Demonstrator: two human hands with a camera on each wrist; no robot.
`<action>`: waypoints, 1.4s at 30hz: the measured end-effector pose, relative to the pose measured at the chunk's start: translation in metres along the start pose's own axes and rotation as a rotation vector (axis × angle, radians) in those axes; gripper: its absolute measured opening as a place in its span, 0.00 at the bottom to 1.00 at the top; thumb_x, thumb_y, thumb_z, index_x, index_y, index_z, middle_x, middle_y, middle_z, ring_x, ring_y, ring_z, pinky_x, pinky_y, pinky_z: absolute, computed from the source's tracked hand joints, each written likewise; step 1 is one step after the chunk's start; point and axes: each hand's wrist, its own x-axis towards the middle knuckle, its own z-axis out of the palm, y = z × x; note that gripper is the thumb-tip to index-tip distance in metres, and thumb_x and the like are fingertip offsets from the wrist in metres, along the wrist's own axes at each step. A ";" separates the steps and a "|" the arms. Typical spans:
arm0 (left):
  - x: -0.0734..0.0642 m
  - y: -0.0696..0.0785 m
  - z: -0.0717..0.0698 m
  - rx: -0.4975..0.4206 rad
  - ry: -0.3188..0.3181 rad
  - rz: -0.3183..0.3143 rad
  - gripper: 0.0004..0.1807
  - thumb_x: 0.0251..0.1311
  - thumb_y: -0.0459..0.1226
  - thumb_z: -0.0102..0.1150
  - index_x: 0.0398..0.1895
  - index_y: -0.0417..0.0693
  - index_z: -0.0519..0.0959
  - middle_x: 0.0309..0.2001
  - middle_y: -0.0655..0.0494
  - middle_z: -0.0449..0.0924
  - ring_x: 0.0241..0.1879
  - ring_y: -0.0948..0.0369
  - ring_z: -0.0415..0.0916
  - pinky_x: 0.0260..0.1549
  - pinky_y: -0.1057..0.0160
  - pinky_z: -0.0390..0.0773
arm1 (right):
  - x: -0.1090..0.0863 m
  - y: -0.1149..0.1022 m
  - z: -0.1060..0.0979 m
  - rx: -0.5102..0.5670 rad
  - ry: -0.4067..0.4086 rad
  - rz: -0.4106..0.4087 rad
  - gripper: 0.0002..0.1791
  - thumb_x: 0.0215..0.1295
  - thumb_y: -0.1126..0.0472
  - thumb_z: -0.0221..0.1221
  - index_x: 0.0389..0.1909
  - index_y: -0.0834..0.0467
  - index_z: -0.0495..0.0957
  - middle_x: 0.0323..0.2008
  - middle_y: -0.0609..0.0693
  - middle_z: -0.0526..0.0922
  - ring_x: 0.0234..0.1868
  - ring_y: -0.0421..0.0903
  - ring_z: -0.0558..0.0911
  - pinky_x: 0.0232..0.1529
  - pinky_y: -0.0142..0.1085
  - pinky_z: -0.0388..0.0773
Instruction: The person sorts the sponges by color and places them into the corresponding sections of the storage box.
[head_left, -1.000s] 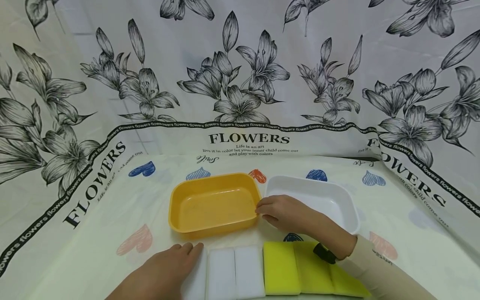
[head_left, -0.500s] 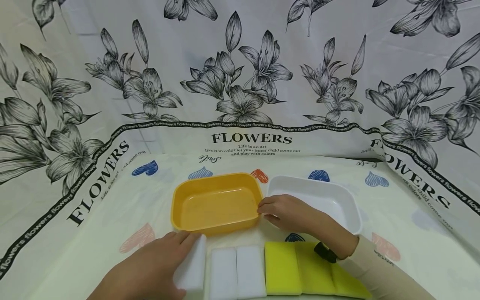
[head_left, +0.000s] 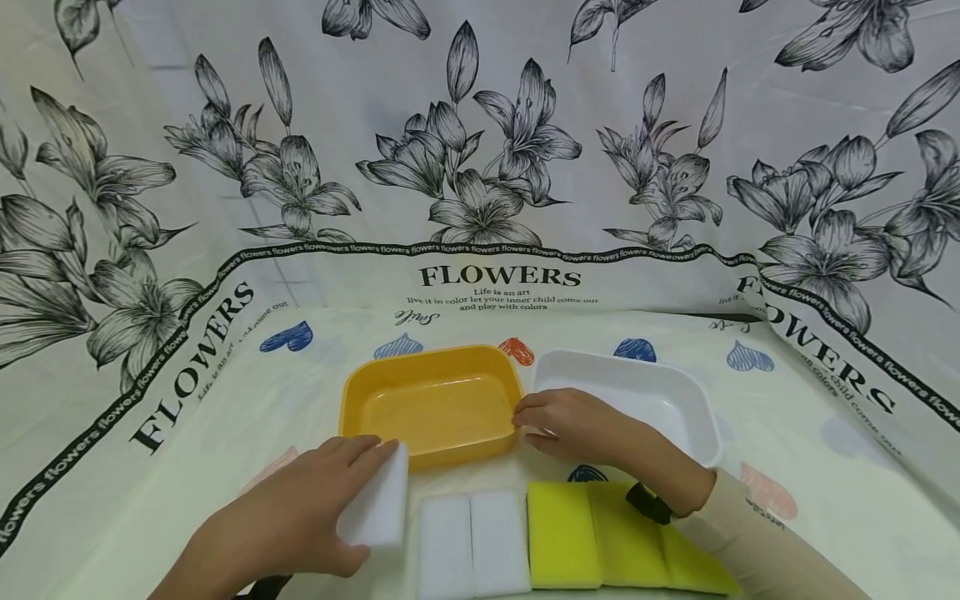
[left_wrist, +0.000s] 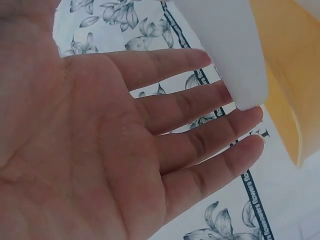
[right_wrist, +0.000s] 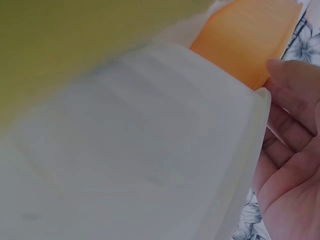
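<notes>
My left hand (head_left: 307,500) holds a white sponge block (head_left: 377,504) between thumb and fingers, raised beside the near left corner of the yellow basin (head_left: 427,458). In the left wrist view the fingers lie nearly straight, their tips against the white sponge (left_wrist: 235,55). My right hand (head_left: 573,425) has its fingertips at the right rim of the yellow basin, its wrist over the white basin (head_left: 645,387). The right wrist view shows those fingers loosely bent (right_wrist: 295,125) where the two basins meet. The yellow basin's inside shows nothing in it.
Two white sponges (head_left: 474,542) and several yellow sponges (head_left: 566,533) lie in a row at the near edge; the right forearm passes over the yellow ones. A heart-printed cloth (head_left: 217,392) covers the surface, with a flower-printed curtain (head_left: 480,100) behind.
The left hand has lifted the leftmost white sponge out of the row and carried it toward the yellow basin. The right hand has stayed at the basin's rim.
</notes>
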 end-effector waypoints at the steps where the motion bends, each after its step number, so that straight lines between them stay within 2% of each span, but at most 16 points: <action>1: 0.001 -0.001 -0.001 0.003 0.006 0.001 0.53 0.40 0.53 0.78 0.73 0.48 0.67 0.67 0.51 0.69 0.63 0.51 0.68 0.59 0.40 0.72 | 0.000 0.000 0.000 0.001 -0.003 0.002 0.12 0.63 0.64 0.68 0.47 0.59 0.86 0.48 0.49 0.86 0.49 0.45 0.84 0.52 0.35 0.80; 8: 0.008 -0.008 -0.007 -0.007 0.029 0.016 0.51 0.42 0.51 0.77 0.72 0.46 0.68 0.66 0.49 0.70 0.62 0.50 0.68 0.61 0.44 0.71 | -0.001 -0.001 -0.001 0.013 0.004 0.009 0.13 0.62 0.63 0.69 0.47 0.59 0.86 0.48 0.49 0.86 0.49 0.45 0.84 0.52 0.35 0.81; 17: 0.021 -0.018 -0.010 -0.012 0.047 0.045 0.49 0.43 0.49 0.77 0.71 0.44 0.69 0.66 0.46 0.70 0.63 0.47 0.68 0.61 0.43 0.71 | -0.001 -0.001 -0.001 0.012 0.005 -0.002 0.13 0.64 0.62 0.68 0.48 0.60 0.85 0.48 0.50 0.86 0.49 0.45 0.84 0.52 0.34 0.80; 27: 0.030 -0.030 -0.013 -0.074 0.031 -0.004 0.49 0.44 0.48 0.78 0.72 0.46 0.69 0.67 0.47 0.69 0.62 0.49 0.68 0.61 0.44 0.72 | -0.001 0.000 0.001 -0.006 0.016 -0.010 0.13 0.63 0.61 0.68 0.47 0.60 0.86 0.48 0.50 0.86 0.49 0.45 0.84 0.52 0.34 0.81; 36: 0.037 -0.041 -0.013 -0.104 0.021 0.019 0.49 0.47 0.48 0.77 0.73 0.45 0.67 0.67 0.46 0.69 0.62 0.49 0.68 0.61 0.43 0.72 | -0.001 -0.001 -0.001 0.006 -0.004 0.003 0.12 0.64 0.62 0.67 0.48 0.59 0.86 0.49 0.50 0.86 0.50 0.45 0.84 0.52 0.35 0.80; 42: 0.042 -0.045 -0.013 -0.108 0.048 0.036 0.49 0.48 0.50 0.77 0.72 0.44 0.67 0.67 0.46 0.69 0.62 0.47 0.67 0.61 0.43 0.71 | -0.001 -0.001 -0.001 0.005 0.003 0.004 0.12 0.64 0.61 0.68 0.48 0.59 0.86 0.48 0.50 0.86 0.50 0.45 0.84 0.52 0.35 0.81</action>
